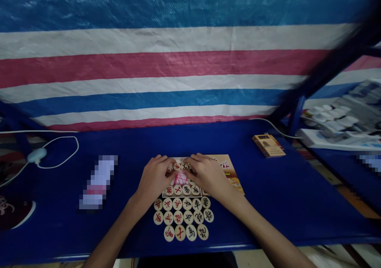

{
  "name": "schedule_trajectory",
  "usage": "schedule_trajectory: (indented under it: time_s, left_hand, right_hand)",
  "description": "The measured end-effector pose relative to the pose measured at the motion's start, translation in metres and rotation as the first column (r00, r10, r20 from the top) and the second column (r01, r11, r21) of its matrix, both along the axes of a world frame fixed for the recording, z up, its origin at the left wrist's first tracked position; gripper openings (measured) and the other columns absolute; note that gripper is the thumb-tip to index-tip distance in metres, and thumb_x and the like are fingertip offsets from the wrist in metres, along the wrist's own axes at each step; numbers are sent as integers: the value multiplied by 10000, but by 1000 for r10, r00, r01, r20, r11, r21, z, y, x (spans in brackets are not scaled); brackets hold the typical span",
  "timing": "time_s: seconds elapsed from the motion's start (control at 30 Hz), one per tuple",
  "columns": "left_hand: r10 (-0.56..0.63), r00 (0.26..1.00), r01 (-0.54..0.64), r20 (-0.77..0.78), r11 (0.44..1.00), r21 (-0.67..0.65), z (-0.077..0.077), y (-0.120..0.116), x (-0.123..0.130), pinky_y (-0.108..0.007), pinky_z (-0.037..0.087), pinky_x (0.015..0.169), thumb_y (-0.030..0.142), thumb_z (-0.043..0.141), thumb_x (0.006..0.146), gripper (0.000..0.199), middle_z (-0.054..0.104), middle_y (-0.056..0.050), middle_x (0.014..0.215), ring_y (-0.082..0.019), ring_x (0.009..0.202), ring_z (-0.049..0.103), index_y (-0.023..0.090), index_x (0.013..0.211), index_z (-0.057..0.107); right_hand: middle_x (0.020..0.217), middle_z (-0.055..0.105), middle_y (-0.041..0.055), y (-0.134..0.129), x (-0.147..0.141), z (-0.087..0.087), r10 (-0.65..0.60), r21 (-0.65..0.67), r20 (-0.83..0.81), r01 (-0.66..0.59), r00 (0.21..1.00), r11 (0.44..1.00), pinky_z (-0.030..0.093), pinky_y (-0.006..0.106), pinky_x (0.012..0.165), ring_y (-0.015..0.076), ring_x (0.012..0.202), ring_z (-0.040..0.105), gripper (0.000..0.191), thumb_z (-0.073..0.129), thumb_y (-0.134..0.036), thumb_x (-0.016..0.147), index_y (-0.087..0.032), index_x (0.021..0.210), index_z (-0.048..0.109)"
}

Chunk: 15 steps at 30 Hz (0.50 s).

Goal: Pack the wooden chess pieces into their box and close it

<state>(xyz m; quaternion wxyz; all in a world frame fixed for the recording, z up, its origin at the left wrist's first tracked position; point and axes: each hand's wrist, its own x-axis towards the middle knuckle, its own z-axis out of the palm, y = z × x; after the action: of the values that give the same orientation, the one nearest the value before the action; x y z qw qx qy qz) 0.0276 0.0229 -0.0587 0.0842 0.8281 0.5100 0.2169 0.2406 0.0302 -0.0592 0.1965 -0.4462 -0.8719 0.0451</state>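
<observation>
Both hands meet over an open box (182, 195) on the blue table. My left hand (156, 174) curls its fingers round round chess pieces (177, 166) at the box's far end. My right hand (208, 174) closes on the same row from the other side. Between the thumbs lies a white and pink wrapper (180, 178). A row of pieces (177, 189) fills the near end of the box. Nearer the table's front edge, several loose pieces (178, 217) with red or black characters lie flat in rows.
A printed box lid (235, 176) lies beside my right hand. A cigarette pack (268, 145) sits at the back right, a blurred phone (99, 182) at left. White cable (77, 149) and a shoe (18, 212) are far left; a striped sheet (178, 65) hangs behind.
</observation>
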Motion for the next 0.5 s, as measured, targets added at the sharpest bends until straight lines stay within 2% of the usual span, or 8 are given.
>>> schedule_trajectory:
  time_s: [0.17,0.23,0.3,0.37,0.43,0.5]
  left_hand:
    - [18,998,-20,53,1000,19,9,-6,-4,-391,520,819,291,662,932,136,644,-9,826,-203,806,614,233,1048,703]
    - [45,990,-53,130,997,53,14,-18,-11,-350,510,770,299,632,959,174,602,0,792,-182,778,586,232,1111,686]
    - [78,968,-103,240,990,95,15,-38,-23,-329,503,759,286,633,964,216,594,2,815,-165,773,570,243,1173,667]
    - [104,948,-141,302,984,105,9,-63,-36,-331,510,801,245,641,958,251,612,-3,874,-156,802,583,263,1208,655]
    - [91,950,-116,298,991,68,-2,-88,-50,-319,524,811,210,638,954,283,636,-15,950,-158,865,614,274,1230,643]
    - [87,947,-100,308,995,25,-12,-105,-62,-302,541,788,208,643,946,279,651,-25,997,-157,880,637,271,1217,643]
  right_hand:
    - [838,677,39,-4,2,12,5,-3,-64,-5,998,1000,475,339,740,198,777,633,201,608,-325,950,-191,1067,702]
    - [808,655,23,-15,7,19,-9,-10,-170,7,985,1000,478,321,710,179,752,617,226,604,-343,961,-203,1115,692]
    - [812,639,14,-34,16,21,-33,-28,-338,25,941,999,493,308,708,160,736,611,222,615,-330,961,-219,1143,678]
    - [861,641,21,-59,27,15,-60,-37,-433,49,899,998,516,306,739,162,790,630,224,651,-296,944,-235,1160,661]
    - [886,640,21,-85,40,4,-92,-34,-436,86,895,996,517,284,672,147,755,621,271,665,-251,935,-249,1204,638]
    - [862,627,14,-106,50,-9,-100,-67,-429,79,898,995,534,284,674,145,739,626,314,660,-222,937,-249,1247,614]
